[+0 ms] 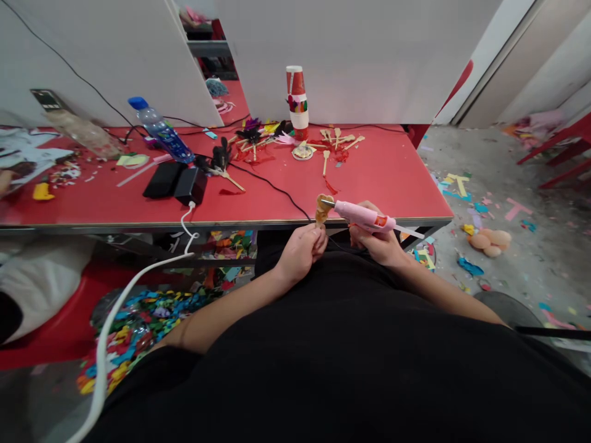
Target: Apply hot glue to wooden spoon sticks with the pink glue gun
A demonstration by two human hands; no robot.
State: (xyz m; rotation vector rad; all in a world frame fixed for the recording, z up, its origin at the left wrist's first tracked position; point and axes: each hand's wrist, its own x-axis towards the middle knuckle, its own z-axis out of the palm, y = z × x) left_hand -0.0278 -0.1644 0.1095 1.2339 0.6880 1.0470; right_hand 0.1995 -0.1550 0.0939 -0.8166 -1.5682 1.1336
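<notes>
- The left hand sits at about 6 o'clock from the middle of the red table's front edge, its fingers closed around the stick of a small tan wooden spoon-shaped piece, which stands upright just above the fist.
- The right hand, just at 3 o'clock of the left one, has its fingers wrapped around the handle of a pink plastic glue gun.
- The glue gun lies nearly level, its metal nozzle pointing toward 9 o'clock and touching the top of the wooden piece.
- A black cord runs across the table from 11 o'clock down toward the hands.
- At 12 o'clock from the hands, near the white wall, stands a stack of red and white paper cups, with loose wooden spoons and dark feathers scattered about its base.
- At 10 o'clock lies a clear plastic water bottle with a blue cap, tilted on its side, and beside it two black rectangular blocks, one with a white cable running down off the table edge.
- Coloured paper scraps cover the floor at 8 o'clock.
</notes>
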